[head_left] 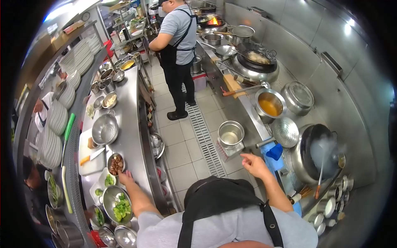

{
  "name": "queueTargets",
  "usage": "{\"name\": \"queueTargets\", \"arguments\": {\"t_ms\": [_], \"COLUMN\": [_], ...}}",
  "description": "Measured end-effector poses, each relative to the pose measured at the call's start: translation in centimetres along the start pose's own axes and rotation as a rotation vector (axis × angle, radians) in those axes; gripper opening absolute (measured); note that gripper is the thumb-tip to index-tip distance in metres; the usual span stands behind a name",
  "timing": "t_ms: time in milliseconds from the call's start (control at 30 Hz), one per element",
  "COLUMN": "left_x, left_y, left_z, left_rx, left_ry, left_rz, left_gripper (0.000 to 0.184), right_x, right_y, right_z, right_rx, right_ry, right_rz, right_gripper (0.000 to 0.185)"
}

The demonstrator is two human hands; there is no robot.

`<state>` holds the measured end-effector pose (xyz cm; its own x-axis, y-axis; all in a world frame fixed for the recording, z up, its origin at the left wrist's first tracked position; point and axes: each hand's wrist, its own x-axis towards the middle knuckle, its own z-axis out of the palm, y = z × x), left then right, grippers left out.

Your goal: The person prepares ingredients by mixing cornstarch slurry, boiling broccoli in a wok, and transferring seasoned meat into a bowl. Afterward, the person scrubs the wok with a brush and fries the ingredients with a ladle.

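My left hand [125,177] is at the right rim of a small metal bowl [115,164] of brown pieces on the steel counter. Whether its fingers grip the rim is hard to see. Below that bowl stands a larger one [112,204] with green leafy vegetables, and above it lies a knife with an orange handle [85,160] on a white cutting board [94,144]. My right hand [254,164] is raised over the aisle with its fingers apart, holding nothing, left of a blue cloth [274,152] at the stove edge.
A person [178,45] in a dark apron stands ahead in the aisle. A metal pot [230,134] sits low on the aisle's right side. Along the right are a steaming wok [320,151], a perforated ladle [285,132] and a pot of orange liquid [270,104]. Plates [49,149] line the left shelf.
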<state>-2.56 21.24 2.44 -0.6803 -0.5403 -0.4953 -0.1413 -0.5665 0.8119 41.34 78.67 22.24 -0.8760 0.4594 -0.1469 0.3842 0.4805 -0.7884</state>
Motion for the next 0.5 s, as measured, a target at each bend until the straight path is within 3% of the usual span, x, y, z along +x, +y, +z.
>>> {"name": "queueTargets", "arguments": {"t_ms": [267, 333, 400, 467, 500], "left_x": [-0.4, -6.8, -8.3, -15.5, -18.2], "left_y": [-3.4, -4.5, -7.1, -7.9, -9.3], "left_z": [-1.3, -0.4, -0.1, 1.7, 2.2], "left_rx": [0.357, 0.357, 0.460, 0.586, 0.570], "left_ry": [0.072, -0.037, -0.325, -0.304, -0.407], "left_rz": [0.186, 0.219, 0.177, 0.087, 0.103], "left_gripper": [0.044, 0.041, 0.028, 0.017, 0.014], "right_x": [-9.0, -9.9, -11.3, -11.9, -12.4], "right_y": [3.3, 4.9, 6.5, 9.2, 9.7], "right_z": [0.6, -1.1, -3.0, -5.3, -6.8], "right_rx": [0.081, 0.110, 0.212, 0.215, 0.300], "right_ry": [0.030, 0.078, 0.218, 0.324, 0.383], "right_rz": [0.147, 0.155, 0.234, 0.244, 0.253], "right_gripper": [0.045, 0.044, 0.043, 0.041, 0.042]}}
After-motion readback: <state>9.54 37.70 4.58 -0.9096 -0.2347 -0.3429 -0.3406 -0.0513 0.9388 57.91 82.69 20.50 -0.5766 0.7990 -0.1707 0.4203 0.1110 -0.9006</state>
